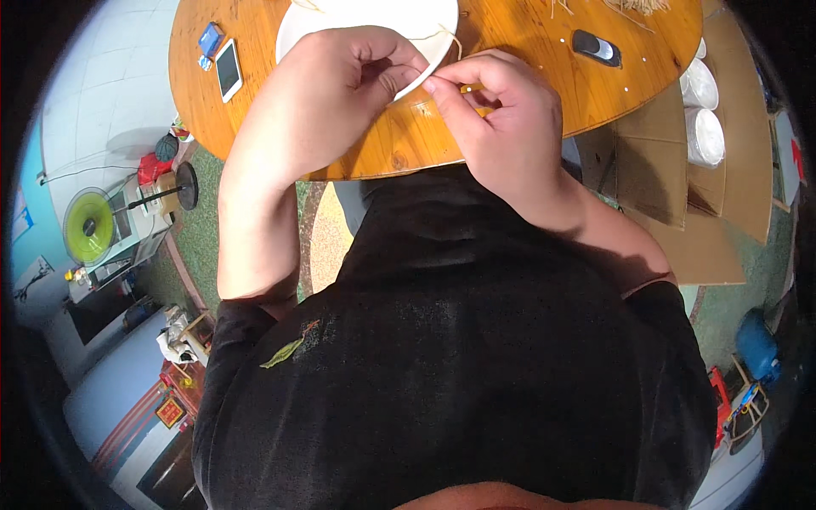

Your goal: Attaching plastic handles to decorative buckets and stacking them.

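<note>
At the table's near side I hold a white, round, shallow plate or bowl (412, 15) tilted between my hands. My left hand (344, 81) is closed on its near rim, thumb and fingers pinched together. Beside it, my right hand (514, 106) pinches at the same rim, its fingertips almost touching the left ones. A thin straw-coloured strand (452, 36) curls over the rim just above my right fingertips. Whether its end sits between those fingertips is too small to tell. The plate's far part runs out of the picture.
The round wooden table (399, 153) carries a white phone (229, 70), a small blue box (210, 38), a dark oval object (597, 48) and pale strands (642, 5). At right, stacked white bowls (704, 136) lie in a cardboard box (650, 170). A green fan (89, 227) stands left.
</note>
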### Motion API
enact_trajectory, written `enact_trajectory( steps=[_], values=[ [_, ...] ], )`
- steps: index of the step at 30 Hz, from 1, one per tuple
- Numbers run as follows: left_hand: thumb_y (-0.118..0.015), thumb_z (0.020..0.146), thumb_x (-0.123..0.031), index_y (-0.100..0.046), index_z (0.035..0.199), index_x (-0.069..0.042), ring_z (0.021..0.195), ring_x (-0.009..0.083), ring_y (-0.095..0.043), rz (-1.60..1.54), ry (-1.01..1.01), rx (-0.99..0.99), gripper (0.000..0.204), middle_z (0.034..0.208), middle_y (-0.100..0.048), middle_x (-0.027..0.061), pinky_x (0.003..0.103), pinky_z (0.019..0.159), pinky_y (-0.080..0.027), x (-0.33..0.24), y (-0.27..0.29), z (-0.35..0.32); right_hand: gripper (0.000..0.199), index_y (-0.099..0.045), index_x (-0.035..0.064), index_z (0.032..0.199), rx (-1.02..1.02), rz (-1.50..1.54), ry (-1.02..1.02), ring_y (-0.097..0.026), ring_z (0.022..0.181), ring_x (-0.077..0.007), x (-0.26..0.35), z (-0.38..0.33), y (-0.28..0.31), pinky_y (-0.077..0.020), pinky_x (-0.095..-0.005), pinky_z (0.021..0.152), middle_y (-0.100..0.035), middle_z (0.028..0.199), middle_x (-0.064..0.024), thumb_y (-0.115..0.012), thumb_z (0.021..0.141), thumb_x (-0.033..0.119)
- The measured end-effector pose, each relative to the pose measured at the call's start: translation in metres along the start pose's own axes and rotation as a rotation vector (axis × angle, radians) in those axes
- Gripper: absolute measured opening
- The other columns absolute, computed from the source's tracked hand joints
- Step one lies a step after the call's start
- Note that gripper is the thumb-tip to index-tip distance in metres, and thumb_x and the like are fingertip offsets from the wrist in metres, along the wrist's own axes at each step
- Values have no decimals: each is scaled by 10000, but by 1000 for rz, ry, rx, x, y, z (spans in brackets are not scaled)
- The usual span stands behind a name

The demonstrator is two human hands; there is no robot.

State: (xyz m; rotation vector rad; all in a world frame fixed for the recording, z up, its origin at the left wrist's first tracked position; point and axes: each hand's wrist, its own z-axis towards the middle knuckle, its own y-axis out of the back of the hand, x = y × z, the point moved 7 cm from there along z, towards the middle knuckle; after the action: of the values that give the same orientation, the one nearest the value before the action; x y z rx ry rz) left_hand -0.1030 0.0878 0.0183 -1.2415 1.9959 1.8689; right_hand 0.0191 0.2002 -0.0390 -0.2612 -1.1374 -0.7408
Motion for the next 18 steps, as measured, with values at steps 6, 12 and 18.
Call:
enact_trajectory(
  steps=[6, 12, 18],
  values=[
    [-670, 1038, -65, -702, 1078, -1, 838, 293, -705, 96, -240, -265, 82, 912, -709, 173, 383, 776, -550, -22, 4, -3, 119, -753, 40, 916, -26, 115, 40, -742, 790, -252, -2, 5, 1, -575, -343, 704, -749, 908, -92, -859, 863, 37],
    [-605, 1128, -91, -631, 1260, 8, 984, 93, -621, 41, -252, -197, 167, 1050, -653, 8, 289, 856, -536, -17, 2, -2, 229, -691, -15, 1085, 36, 257, 259, -676, 1077, -153, 4, 2, 5, -548, -282, 969, -674, 1166, -107, -739, 919, -166],
    [-571, 1130, -109, -629, 1156, -17, 856, 173, -605, -253, -120, -46, 112, 943, -642, 60, 311, 780, -492, -6, -5, 0, 184, -711, 25, 969, 9, 423, 166, -703, 936, -167, 4, 3, 4, -552, -281, 865, -730, 1021, -57, -733, 901, -145]
  ],
)
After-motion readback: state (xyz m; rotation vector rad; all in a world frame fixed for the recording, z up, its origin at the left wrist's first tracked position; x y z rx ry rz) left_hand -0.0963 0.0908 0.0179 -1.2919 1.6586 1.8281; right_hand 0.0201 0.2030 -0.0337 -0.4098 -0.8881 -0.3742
